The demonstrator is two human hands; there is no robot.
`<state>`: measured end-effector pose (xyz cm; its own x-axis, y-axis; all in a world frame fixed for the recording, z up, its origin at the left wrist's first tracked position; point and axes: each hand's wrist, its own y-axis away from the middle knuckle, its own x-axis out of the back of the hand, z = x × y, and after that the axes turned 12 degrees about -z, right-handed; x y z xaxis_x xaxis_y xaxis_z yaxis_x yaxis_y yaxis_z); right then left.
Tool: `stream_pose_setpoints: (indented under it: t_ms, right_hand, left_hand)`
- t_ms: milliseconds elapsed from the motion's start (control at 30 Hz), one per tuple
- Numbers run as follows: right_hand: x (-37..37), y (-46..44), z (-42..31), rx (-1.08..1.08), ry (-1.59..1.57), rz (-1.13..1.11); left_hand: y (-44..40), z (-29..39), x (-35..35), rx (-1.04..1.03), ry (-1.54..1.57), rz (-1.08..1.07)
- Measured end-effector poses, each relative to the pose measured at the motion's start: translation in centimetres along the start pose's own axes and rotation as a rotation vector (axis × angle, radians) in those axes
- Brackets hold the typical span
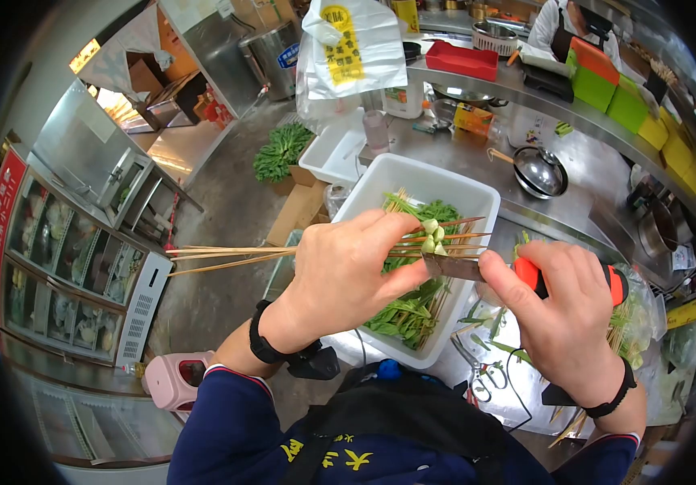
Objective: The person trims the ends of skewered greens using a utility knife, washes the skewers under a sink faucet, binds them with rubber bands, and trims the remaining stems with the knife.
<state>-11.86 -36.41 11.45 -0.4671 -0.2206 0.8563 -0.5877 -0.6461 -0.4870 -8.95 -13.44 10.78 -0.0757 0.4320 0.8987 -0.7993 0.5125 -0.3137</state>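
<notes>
Several thin bamboo skewers [227, 255] are gripped in my left hand [340, 271], their blunt ends sticking out to the left. Pale green vegetable pieces [433, 236] sit on them near the pointed ends, just past my left thumb and fingers. My right hand [554, 315] is closed round a knife [454, 267] with an orange and black handle. Its blade reaches my left thumb, close under the vegetable pieces; whether it touches them I cannot tell. Below both hands stands a white plastic tub [469, 187] holding leafy greens on skewers [404, 319].
Scissors [485, 380] and loose leaves lie on the steel counter right of the tub. A lidded pan [540, 171] and a red tray [461, 61] are farther back. Leafy greens [283, 152] stand by a cardboard box at left. A co-worker [562, 28] is at the far right.
</notes>
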Motion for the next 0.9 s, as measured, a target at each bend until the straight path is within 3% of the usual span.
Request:
stream_pose_setpoints:
  t_ms: [700, 767, 900]
  right_hand:
    - [-0.6, -1.4, 1.1, -0.006, 0.006, 0.003]
    - [-0.6, -1.4, 1.9, -0.131, 0.033, -0.045]
    - [-0.5, -1.5, 1.3, -0.159, -0.094, 0.085]
  left_hand:
    - [0.1, -0.1, 0.1, 0.014, -0.028, 0.065]
    - [0.1, -0.2, 0.2, 0.023, -0.007, 0.067]
    - [0.0, -0.4, 0.2, 0.000, 0.068, 0.002]
